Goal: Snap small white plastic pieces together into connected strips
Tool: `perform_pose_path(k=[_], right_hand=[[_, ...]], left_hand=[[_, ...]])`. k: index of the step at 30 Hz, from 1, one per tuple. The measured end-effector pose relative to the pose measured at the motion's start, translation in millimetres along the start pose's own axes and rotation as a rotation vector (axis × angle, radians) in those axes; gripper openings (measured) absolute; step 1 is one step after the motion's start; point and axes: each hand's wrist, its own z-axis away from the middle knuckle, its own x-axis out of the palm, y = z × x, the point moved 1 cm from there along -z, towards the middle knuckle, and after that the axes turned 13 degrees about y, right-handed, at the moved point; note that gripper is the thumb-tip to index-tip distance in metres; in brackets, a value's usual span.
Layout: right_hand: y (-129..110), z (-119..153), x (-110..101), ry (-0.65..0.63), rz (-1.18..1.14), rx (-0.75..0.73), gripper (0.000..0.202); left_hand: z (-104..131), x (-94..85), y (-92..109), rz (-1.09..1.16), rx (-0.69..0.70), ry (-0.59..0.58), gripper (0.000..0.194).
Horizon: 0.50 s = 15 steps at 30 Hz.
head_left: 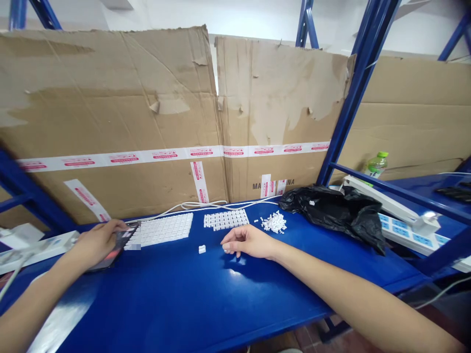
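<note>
My left hand [105,242] is at the left, its fingers closed on the upper edge of a dark phone-like device [117,247] on the blue table. Right of it lies a large block of white pieces [165,229] in rows. My right hand [245,241] hovers near the middle, fingertips pinched on something small and whitish, too small to name. A pair of white pieces [202,249] lies left of that hand. Behind the hand is a smaller set of white pieces in rows [226,219], and to its right a loose pile of tiny white parts [274,222].
A black plastic bag [334,211] lies at the back right, near power strips [412,234] and a green-capped bottle [377,165]. Cardboard [147,122] stands behind the blue table [176,304]. White cables [184,205] run along its base; another power strip [47,247] is left.
</note>
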Motion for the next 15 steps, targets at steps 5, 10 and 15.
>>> perform_pose_path(k=[5,10,15], right_hand=[[0,-1,-1,-0.002,-0.009,0.003,0.056],[-2,0,-2,-0.006,-0.012,0.009,0.057],[-1,0,-3,-0.006,-0.006,0.016,0.057]], left_hand=[[-2,-2.3,-3,-0.006,-0.003,0.025,0.038],[-1,-7.5,1,0.008,-0.038,0.034,0.027],[7,-9.5,15,0.074,-0.024,0.087,0.024]])
